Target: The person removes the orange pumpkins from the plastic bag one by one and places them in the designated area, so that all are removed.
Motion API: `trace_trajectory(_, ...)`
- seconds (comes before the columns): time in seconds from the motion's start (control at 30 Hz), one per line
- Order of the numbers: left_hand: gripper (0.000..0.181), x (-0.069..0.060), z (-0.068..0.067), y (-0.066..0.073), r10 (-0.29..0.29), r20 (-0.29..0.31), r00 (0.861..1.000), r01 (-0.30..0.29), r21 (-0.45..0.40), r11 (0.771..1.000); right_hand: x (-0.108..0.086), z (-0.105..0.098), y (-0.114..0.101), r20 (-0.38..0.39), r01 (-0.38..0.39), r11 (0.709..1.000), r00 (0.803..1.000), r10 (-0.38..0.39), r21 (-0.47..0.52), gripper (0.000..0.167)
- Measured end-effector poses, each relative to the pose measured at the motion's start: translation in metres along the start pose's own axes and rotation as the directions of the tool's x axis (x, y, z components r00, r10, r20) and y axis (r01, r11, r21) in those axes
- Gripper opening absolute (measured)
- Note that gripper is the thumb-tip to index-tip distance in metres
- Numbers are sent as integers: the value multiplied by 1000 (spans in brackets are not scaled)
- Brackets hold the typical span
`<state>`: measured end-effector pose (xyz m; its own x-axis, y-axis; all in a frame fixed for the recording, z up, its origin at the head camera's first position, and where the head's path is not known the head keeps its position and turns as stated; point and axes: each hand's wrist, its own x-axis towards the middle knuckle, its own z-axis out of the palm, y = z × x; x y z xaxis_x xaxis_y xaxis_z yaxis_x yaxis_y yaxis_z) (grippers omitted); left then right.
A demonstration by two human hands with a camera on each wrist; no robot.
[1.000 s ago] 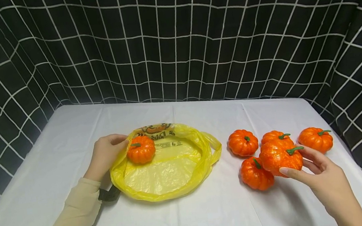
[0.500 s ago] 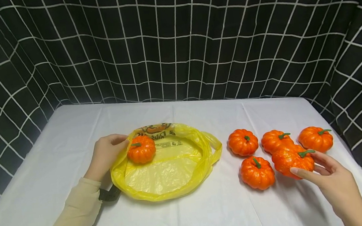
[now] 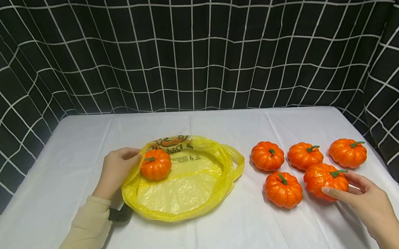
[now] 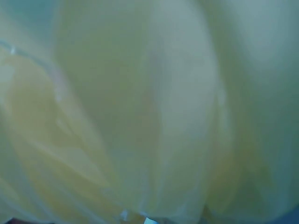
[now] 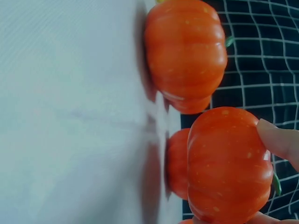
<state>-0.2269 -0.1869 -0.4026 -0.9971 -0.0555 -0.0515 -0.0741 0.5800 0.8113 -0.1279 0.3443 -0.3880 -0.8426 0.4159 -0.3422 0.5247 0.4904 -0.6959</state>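
My left hand [image 3: 114, 170] pinches the left rim of a yellow plastic bag [image 3: 220, 146], whose mouth is spread wide on the table. Inside the bag, at its left, sits a small orange pumpkin [image 3: 156, 167] with a green stem. Yellow film fills the left wrist view, hiding the left fingers. At the right, my right hand [image 3: 370, 204] grips another orange pumpkin [image 3: 322, 180] between thumb and fingers. In the right wrist view this held pumpkin [image 5: 229, 168] appears slightly off the tabletop, its shadow beside it.
Several more orange pumpkins stand at the right: a front one [image 3: 283, 190] left of the held one, and a back row with left [image 3: 266, 156], middle [image 3: 303, 156] and right [image 3: 346, 153] ones. A white cloth [image 3: 226, 243] covers the table. Black grid-patterned curtain [image 3: 184, 53] encloses it.
My right hand has carried its pumpkin rightward and then lowered it toward the table, away from the front pumpkin it overlapped in view. The left hand and bag have stayed put.
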Motion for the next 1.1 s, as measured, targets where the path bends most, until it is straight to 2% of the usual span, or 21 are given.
trace_trajectory(0.43, 37, 0, -1, 0, -3, 8, 1000, 3, -13, 1000, 8, 4, 8, -17, -61, 998, 998, 61, -19, 100)
trace_trajectory(0.77, 37, -1, 0, 1, -13, 15, 1000, 14, -13, 1000, 10, 5, 12, -6, -60, 998, 998, 60, -20, 98)
trace_trajectory(1.1, 36, -1, -1, 1, 2, -1, 1000, -2, -6, 1000, 11, 5, 15, 14, -68, 998, 998, 68, -3, 102)
